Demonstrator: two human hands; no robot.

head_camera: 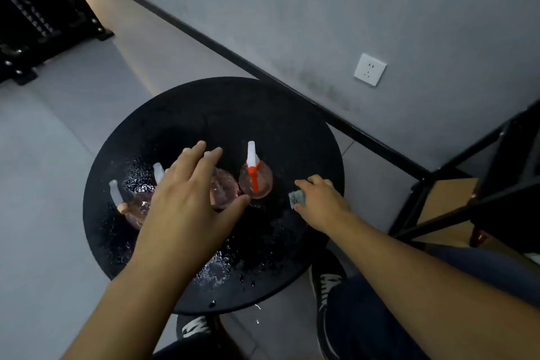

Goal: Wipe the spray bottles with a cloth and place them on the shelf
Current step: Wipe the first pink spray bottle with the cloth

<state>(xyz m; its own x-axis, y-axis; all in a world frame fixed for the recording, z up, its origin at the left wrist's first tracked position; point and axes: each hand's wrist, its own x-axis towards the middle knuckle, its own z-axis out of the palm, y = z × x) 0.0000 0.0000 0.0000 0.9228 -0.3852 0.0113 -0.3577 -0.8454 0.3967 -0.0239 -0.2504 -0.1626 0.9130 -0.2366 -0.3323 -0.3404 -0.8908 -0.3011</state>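
Note:
Several clear pinkish spray bottles stand on a round black table (181, 114). One with a white and orange sprayer (254, 177) stands right of centre. Another (223, 191) sits partly under my left hand (190, 199), which hovers over it with fingers spread and straight; whether it touches the bottle I cannot tell. Two more bottles with white nozzles (159, 174) (125, 204) stand to the left. My right hand (320, 202) grips a small grey cloth (297, 199) near the table's right edge.
Water drops lie across the table top. A black-framed shelf with wooden boards (455, 193) stands at the right by the grey wall, which has a white socket (370, 69). Another dark rack (32, 17) is at the upper left. My shoes show below the table.

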